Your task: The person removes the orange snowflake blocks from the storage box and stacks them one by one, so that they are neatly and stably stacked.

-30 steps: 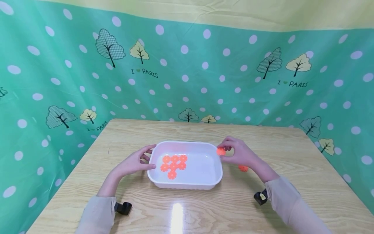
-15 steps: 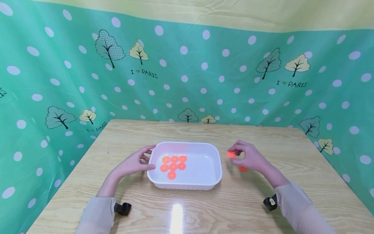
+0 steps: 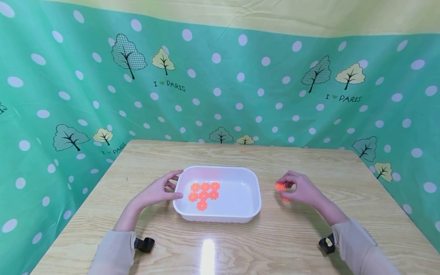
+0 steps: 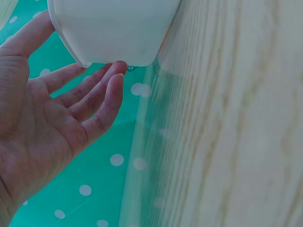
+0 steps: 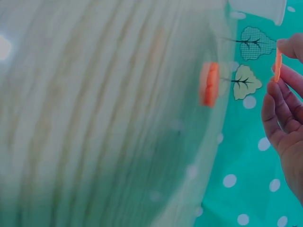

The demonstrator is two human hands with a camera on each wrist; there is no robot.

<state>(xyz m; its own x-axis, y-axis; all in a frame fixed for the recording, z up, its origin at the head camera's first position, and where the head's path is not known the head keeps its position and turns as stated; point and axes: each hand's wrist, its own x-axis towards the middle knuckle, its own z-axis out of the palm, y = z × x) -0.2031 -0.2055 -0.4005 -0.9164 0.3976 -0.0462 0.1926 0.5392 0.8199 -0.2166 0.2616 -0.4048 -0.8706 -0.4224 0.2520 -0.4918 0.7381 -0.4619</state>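
A white tub stands on the table, with several flower-shaped orange slices, which look like carrot, laid flat in its left half. My left hand holds the tub's left side. Its thumb rests on the rim, and the fingers touch the outside wall in the left wrist view. To the right of the tub, my right hand pinches one flower-shaped carrot slice between thumb and fingers. Below that hand, another orange piece lies on the table, looking thick and ridged; the hand partly hides it in the head view.
The wooden table reaches back to a green dotted curtain. Black wrist cameras are strapped at both sleeves. A bright light reflection crosses the table's front.
My right hand has moved from the tub's right rim rightward and nearer to me, keeping the carrot slice pinched. It is now over the other orange piece. The left hand has stayed put.
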